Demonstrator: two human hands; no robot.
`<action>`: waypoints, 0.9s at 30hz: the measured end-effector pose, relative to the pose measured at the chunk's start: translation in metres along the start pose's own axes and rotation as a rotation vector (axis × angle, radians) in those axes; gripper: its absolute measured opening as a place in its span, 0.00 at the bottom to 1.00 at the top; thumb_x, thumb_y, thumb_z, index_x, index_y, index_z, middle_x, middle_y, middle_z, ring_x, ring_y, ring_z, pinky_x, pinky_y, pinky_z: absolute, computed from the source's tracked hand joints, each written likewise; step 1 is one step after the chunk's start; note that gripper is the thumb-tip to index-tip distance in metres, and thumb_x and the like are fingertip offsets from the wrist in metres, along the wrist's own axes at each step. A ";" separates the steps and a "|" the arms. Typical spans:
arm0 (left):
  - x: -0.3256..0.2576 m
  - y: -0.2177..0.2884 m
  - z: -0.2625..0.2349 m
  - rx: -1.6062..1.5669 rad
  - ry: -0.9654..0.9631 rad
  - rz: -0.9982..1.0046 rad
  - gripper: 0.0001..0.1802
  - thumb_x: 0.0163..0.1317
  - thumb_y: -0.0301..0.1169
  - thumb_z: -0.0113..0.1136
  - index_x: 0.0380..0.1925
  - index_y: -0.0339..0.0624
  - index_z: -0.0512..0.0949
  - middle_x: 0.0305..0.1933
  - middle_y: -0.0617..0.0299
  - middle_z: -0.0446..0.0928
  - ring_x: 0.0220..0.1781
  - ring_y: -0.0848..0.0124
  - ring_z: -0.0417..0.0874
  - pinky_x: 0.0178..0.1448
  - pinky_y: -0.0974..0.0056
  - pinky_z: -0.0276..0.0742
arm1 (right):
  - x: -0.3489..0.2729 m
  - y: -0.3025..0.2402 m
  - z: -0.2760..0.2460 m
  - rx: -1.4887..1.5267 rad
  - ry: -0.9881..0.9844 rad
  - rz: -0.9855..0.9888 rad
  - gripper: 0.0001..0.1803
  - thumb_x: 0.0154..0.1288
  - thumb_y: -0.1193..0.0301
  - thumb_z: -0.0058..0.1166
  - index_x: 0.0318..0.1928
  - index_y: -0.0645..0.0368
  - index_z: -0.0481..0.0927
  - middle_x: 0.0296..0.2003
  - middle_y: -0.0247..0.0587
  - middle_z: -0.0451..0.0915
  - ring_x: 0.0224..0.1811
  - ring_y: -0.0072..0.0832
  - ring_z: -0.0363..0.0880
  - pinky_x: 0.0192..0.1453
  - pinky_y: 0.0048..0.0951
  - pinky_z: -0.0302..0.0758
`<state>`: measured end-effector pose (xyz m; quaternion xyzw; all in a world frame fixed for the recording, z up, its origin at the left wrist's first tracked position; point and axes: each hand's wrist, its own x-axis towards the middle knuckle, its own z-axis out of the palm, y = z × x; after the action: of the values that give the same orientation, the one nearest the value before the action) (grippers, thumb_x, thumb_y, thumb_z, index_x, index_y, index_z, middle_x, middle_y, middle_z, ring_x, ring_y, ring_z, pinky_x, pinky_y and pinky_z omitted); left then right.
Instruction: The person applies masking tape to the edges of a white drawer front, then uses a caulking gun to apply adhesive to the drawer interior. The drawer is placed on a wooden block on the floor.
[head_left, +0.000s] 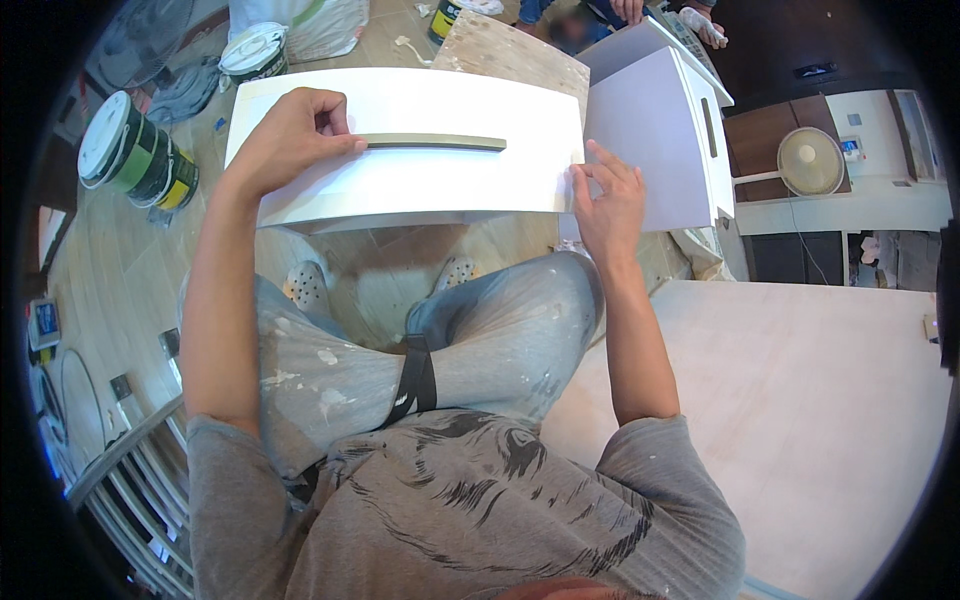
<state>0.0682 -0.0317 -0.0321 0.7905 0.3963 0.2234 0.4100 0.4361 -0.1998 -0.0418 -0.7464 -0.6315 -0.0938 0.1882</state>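
A white rectangular panel point(420, 180) with a long narrow grip slot point(432, 143) lies flat in front of me, above my knees. My left hand point(292, 135) rests on the panel with the fingers curled at the slot's left end, touching it. My right hand point(607, 205) lies at the panel's right front corner, fingers spread and pressing on its edge. Neither hand carries a tool.
A second white panel point(655, 140) with a slot leans at the right. Paint cans point(135, 150) and a lidded bucket point(253, 50) stand at the left. A plywood sheet point(800, 420) spans the lower right, a fan point(810, 160) sits beyond it, and another person point(620, 15) works at the top.
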 end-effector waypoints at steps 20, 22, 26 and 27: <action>0.000 0.002 -0.001 0.008 -0.024 -0.049 0.19 0.55 0.35 0.76 0.20 0.39 0.74 0.23 0.68 0.72 0.29 0.77 0.67 0.35 0.67 0.64 | 0.014 -0.001 0.009 0.053 0.050 -0.046 0.06 0.61 0.67 0.67 0.32 0.55 0.89 0.56 0.35 0.86 0.63 0.39 0.79 0.76 0.58 0.61; -0.001 0.001 -0.001 0.001 -0.017 -0.030 0.19 0.55 0.35 0.76 0.20 0.39 0.74 0.23 0.69 0.72 0.29 0.77 0.67 0.35 0.67 0.64 | 0.009 0.003 0.011 0.053 0.047 -0.050 0.06 0.62 0.67 0.67 0.32 0.55 0.89 0.56 0.35 0.86 0.62 0.39 0.79 0.76 0.57 0.61; 0.001 -0.001 0.001 0.036 -0.001 0.008 0.19 0.55 0.35 0.76 0.20 0.39 0.74 0.23 0.69 0.72 0.30 0.77 0.67 0.35 0.67 0.64 | 0.005 0.005 0.013 0.011 0.058 -0.060 0.06 0.62 0.67 0.67 0.32 0.55 0.89 0.55 0.35 0.87 0.61 0.38 0.80 0.75 0.56 0.62; 0.001 0.000 0.001 0.052 -0.005 0.000 0.19 0.55 0.36 0.76 0.20 0.39 0.74 0.23 0.69 0.72 0.30 0.77 0.67 0.35 0.67 0.64 | 0.007 0.004 0.014 0.014 0.056 -0.066 0.06 0.62 0.67 0.67 0.32 0.55 0.89 0.54 0.34 0.87 0.61 0.38 0.80 0.75 0.56 0.62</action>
<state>0.0699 -0.0314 -0.0328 0.8013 0.4011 0.2110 0.3905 0.4401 -0.1887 -0.0528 -0.7210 -0.6507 -0.1165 0.2077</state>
